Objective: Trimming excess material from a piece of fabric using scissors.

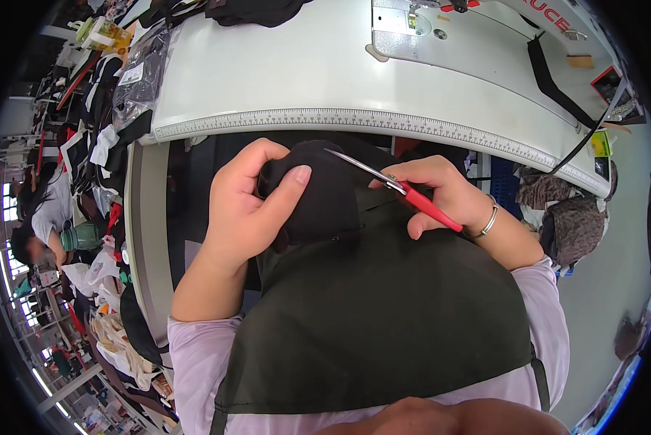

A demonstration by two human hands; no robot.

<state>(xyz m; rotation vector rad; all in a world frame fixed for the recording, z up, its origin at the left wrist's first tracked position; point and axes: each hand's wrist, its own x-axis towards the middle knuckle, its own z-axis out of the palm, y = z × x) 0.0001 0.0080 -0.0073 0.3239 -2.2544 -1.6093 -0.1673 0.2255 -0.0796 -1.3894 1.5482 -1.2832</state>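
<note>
My left hand (249,204) grips a piece of black fabric (325,201), its thumb pressed on top and the fingers curled behind. The cloth is bunched above the dark apron (390,315), just under the table's front edge. In my right hand (439,187) is a pair of scissors (407,190) with red handles. Their blades look closed or nearly so and point up and left, the tip over the upper part of the fabric. Whether the tip touches the cloth I cannot tell.
A white sewing table (271,70) with a ruler strip (325,117) along its edge lies ahead. The sewing machine (521,32) stands at upper right. Black cloth (254,11) and a plastic bag (140,76) sit at upper left. Another person (48,206) is at far left.
</note>
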